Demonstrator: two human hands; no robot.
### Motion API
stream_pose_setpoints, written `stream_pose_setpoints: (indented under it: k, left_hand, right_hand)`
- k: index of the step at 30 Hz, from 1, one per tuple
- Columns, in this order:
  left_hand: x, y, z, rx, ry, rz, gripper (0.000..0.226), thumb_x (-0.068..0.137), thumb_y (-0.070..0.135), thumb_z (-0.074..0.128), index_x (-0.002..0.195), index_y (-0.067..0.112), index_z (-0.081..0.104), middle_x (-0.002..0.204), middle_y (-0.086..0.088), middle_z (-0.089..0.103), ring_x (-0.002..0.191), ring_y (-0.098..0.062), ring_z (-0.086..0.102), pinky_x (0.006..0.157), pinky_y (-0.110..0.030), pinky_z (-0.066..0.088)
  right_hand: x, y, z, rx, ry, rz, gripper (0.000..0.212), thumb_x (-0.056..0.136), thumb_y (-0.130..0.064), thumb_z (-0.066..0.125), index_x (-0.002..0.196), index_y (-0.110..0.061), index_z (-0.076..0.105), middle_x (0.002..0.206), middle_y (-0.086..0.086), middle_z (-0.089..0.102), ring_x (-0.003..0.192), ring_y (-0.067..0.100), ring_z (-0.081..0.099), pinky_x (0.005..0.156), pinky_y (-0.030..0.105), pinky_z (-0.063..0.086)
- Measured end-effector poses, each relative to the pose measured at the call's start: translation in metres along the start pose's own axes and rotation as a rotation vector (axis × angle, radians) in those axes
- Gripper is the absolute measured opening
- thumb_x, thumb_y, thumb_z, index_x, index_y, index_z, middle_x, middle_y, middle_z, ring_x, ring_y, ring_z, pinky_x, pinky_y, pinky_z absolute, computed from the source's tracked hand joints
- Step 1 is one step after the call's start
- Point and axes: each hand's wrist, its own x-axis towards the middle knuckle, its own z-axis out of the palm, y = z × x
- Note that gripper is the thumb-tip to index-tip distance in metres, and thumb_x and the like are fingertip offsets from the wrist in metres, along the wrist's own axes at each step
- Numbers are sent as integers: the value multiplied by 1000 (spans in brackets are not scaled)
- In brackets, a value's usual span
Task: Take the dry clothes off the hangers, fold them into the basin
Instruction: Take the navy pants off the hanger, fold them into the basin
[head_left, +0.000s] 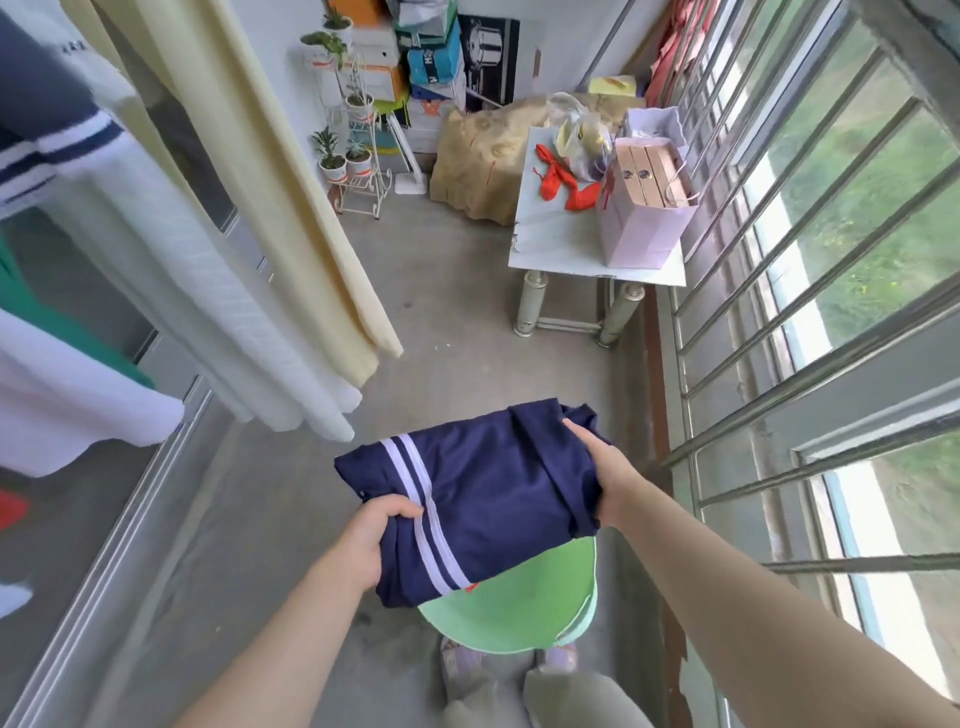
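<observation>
One folded navy garment (483, 493) between left hand (363, 540) and right hand (608, 473), over basin (519, 608).

The folded navy garment (467, 499) spans the far part of the green basin (519, 608), so only the basin's near rim is open from above. Hanging white and cream clothes (208, 291) crowd the left side. The window bars (779, 364) close off the right, near the right hand (605, 467). Ahead, bare concrete floor (457, 332) lies open up to the small table (561, 249).
</observation>
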Motion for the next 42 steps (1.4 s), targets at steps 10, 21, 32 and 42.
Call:
stream_pose_setpoints:
  k: [10, 21, 32, 42]
  left_hand:
    - [84, -93, 2, -62, 159, -254, 32, 67, 0, 65, 99, -2, 68, 106, -20, 69, 102, -37, 63, 97, -44, 47]
    - [234, -189, 15, -182, 251, -259, 46, 46, 10, 62, 90, 1, 68, 91, -14, 72, 93, -32, 65, 95, -41, 47]
    - [419, -249, -9, -151, 332, -204, 35, 48, 20, 55, 81, 8, 62, 91, -6, 65, 89, -25, 58, 88, -35, 44]
    - [546, -279, -28, -315, 422, -196, 5, 71, 3, 53, 73, 6, 57, 80, -5, 60, 72, -24, 53, 66, -28, 42]
  right_hand:
    - [95, 67, -30, -328, 157, 146, 42, 67, -30, 72, 104, -13, 64, 94, 11, 68, 90, 31, 64, 90, 43, 51]
    - [257, 119, -46, -586, 174, 165, 17, 85, -24, 56, 81, -10, 48, 73, 7, 46, 72, 25, 45, 66, 30, 35]
    - [441, 205, -27, -609, 147, 151, 25, 87, -27, 59, 71, -13, 46, 82, 8, 50, 82, 25, 47, 74, 30, 36]
    - [560, 258, -12, -577, 36, 71, 31, 89, -18, 59, 118, -5, 60, 120, 15, 61, 95, 24, 52, 89, 36, 44]
